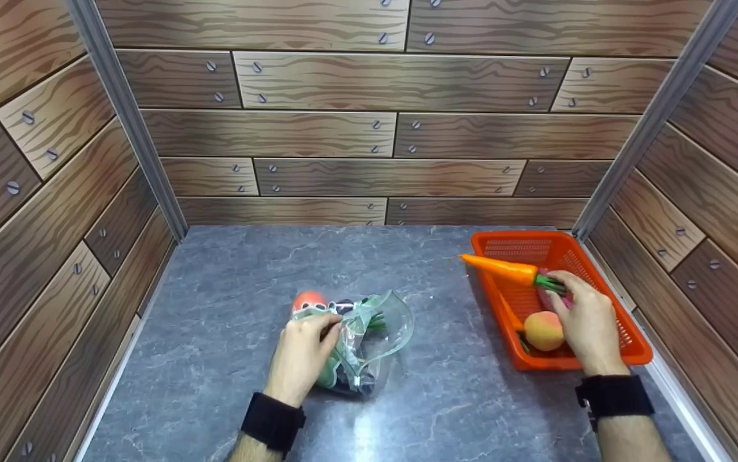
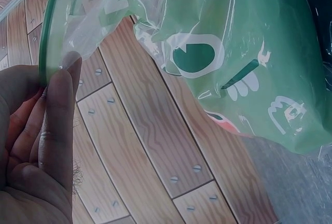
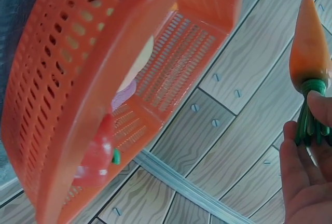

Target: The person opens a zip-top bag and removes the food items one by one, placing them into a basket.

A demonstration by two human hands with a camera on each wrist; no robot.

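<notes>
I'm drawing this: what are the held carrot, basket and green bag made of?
Held carrot: probably plastic or foam, smooth with a slight sheen, very even orange. Basket: most likely hard moulded plastic, slightly glossy, with neat rows of holes. Green bag: apparently thin plastic film, with see-through parts, creases and bright glints.

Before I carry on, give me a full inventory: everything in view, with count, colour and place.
Held carrot: 1, orange with green stems, above the basket
Basket: 1, red-orange, right side of the table
Loose carrot: 1, orange, in the basket
Peach: 1, yellow-pink, in the basket
Purple item: 1, partly hidden, in the basket
Red item: 1, green stem, in the basket
Bag: 1, clear and green, contents partly hidden, centre
Round item: 1, red-orange, at the bag's far edge
Table: 1, grey
Wall panels: several, brown wood-look, around the table
Wristbands: 2, black, one per wrist
Left hand: 1, bare, pinching the bag
Right hand: 1, bare, holding the carrot's stems
</notes>
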